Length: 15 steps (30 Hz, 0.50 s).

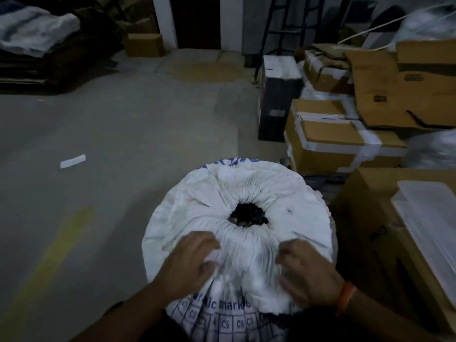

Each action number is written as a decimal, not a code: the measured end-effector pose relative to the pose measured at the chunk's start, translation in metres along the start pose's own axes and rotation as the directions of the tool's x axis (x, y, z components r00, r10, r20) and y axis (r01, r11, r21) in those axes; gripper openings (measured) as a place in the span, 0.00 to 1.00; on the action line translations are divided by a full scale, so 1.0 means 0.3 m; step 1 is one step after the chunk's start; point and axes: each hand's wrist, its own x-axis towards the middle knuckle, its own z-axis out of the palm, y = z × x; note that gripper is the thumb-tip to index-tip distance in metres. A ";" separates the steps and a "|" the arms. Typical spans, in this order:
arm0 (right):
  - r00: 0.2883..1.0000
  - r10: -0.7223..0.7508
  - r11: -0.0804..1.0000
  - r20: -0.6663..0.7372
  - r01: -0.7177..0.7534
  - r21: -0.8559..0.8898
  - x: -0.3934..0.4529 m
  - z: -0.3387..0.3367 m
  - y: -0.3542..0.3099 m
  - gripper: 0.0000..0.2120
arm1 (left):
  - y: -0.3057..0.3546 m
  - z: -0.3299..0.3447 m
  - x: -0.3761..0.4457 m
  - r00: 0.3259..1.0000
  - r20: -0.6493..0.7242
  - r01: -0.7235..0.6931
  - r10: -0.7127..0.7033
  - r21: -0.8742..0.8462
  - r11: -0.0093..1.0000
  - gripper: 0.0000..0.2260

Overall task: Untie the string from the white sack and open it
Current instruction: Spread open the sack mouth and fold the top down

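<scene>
A white sack [197, 193] with blue print stands upright on the floor right in front of me. Its top is gathered in tight pleats around a small round opening [249, 214] that shows dark contents. My left hand [191, 261] grips the pleated fabric at the near left of the opening. At the near right, my right hand [306, 270], with an orange band at the wrist, has its fingers curled into the fabric. Both hands are blurred. I cannot make out the string.
Stacked cardboard boxes [333, 137] and a black box [276, 99] crowd the right side. A large carton [365, 218] stands right of the sack. Grey concrete floor [111, 124] stretches left, with a paper slip [73, 161] and a yellow line [56, 250].
</scene>
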 end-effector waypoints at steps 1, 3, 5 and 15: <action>0.988 -0.052 0.998 0.144 0.057 -0.030 -0.033 0.031 -0.059 0.29 | 0.015 0.027 -0.027 0.989 0.137 -0.060 0.059 0.001 0.998 0.30; 0.904 -0.011 0.989 0.428 0.074 -0.130 -0.059 0.101 -0.124 0.49 | 0.014 0.083 -0.047 0.918 0.397 -0.099 0.018 0.185 0.978 0.52; 0.864 0.077 0.962 0.497 0.066 -0.264 -0.041 0.171 -0.125 0.56 | -0.005 0.132 -0.035 0.861 0.501 -0.115 -0.085 0.355 0.928 0.61; 0.939 0.197 0.965 0.281 -0.135 -0.224 0.053 0.137 -0.106 0.40 | -0.020 0.071 0.034 0.918 0.380 -0.083 -0.111 0.459 0.885 0.30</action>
